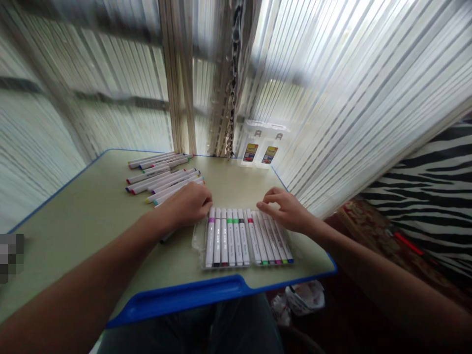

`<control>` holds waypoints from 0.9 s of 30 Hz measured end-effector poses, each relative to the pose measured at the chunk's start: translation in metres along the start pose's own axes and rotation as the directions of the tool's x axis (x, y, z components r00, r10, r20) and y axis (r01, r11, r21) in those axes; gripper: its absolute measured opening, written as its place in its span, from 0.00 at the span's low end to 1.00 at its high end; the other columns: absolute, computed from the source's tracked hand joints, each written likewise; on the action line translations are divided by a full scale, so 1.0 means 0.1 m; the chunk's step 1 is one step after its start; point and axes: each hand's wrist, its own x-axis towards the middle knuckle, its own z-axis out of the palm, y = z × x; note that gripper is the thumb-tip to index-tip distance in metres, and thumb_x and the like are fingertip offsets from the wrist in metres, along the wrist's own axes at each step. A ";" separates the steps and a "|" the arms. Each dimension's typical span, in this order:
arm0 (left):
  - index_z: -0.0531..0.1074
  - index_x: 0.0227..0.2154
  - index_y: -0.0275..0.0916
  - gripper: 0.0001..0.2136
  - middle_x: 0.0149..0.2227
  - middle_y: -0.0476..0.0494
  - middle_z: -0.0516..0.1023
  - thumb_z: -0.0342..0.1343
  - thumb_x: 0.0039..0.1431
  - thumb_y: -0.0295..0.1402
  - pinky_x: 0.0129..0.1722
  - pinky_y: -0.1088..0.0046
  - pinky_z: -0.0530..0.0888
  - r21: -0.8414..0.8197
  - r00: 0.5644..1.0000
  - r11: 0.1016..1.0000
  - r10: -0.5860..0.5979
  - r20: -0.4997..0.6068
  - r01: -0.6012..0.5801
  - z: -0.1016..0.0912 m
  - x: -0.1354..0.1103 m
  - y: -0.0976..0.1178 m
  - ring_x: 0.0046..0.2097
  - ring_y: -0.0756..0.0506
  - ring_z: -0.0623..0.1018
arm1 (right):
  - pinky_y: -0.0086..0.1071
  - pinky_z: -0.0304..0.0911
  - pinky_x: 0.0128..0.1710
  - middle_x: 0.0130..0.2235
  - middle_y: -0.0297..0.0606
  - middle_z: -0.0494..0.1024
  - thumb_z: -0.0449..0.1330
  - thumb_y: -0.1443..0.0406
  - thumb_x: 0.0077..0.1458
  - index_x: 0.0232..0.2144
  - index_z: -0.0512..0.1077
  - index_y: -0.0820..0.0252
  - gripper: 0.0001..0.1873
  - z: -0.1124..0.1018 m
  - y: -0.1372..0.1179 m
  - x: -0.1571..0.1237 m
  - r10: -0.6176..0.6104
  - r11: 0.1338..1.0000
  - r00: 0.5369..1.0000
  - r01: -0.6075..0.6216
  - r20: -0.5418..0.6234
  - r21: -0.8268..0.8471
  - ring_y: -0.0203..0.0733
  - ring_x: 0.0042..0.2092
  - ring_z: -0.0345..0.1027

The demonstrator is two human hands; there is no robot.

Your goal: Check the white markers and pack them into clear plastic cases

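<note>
Two sets of white markers [238, 243] lie in a clear case [199, 241] on the table [92, 211]. I see the left hand [197, 199] curled at its far-left corner, the right hand [283, 206] bent over its far-right end — whether either grips anything, I cannot tell.

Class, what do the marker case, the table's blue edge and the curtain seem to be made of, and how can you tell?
Marker case: probably clear, glossy plastic; the tabletop shows through its side.
Blue edge: likely smooth moulded plastic, with even colour and a soft sheen.
Curtain: seemingly thin, matte fabric strands; light comes through, though the fibre is unclear.
</note>
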 end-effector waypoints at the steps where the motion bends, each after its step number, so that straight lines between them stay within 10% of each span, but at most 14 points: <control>1: 0.76 0.20 0.36 0.13 0.21 0.43 0.76 0.51 0.56 0.31 0.26 0.71 0.60 0.006 1.000 1.000 0.001 -0.005 -0.001 0.01 0.00 -0.01 0.23 0.48 0.71 | 0.40 0.62 0.47 0.41 0.47 0.76 0.57 0.56 0.63 0.33 0.80 0.60 0.17 0.02 0.02 -0.03 -0.016 0.999 1.000 0.016 -0.020 0.030 0.47 0.44 0.70; 9: 0.76 0.21 0.35 0.13 0.22 0.41 0.78 0.51 0.56 0.31 0.26 0.72 0.61 -0.003 1.000 1.000 -0.010 -0.002 0.010 0.01 0.00 -0.01 0.24 0.47 0.73 | 0.49 0.54 0.58 0.52 0.47 0.74 0.44 0.54 0.69 0.35 0.80 0.59 0.27 0.19 0.09 -0.16 0.009 0.990 0.995 0.007 -0.104 0.143 0.51 0.56 0.64; 27: 0.77 0.22 0.36 0.13 0.23 0.42 0.78 0.51 0.57 0.32 0.27 0.71 0.62 0.004 0.999 1.000 -0.029 0.017 0.029 0.00 -0.01 0.00 0.25 0.47 0.73 | 0.41 0.60 0.54 0.45 0.46 0.75 0.44 0.57 0.68 0.29 0.76 0.59 0.25 0.22 0.08 -0.15 0.070 0.977 0.976 -0.025 -0.207 0.213 0.47 0.50 0.70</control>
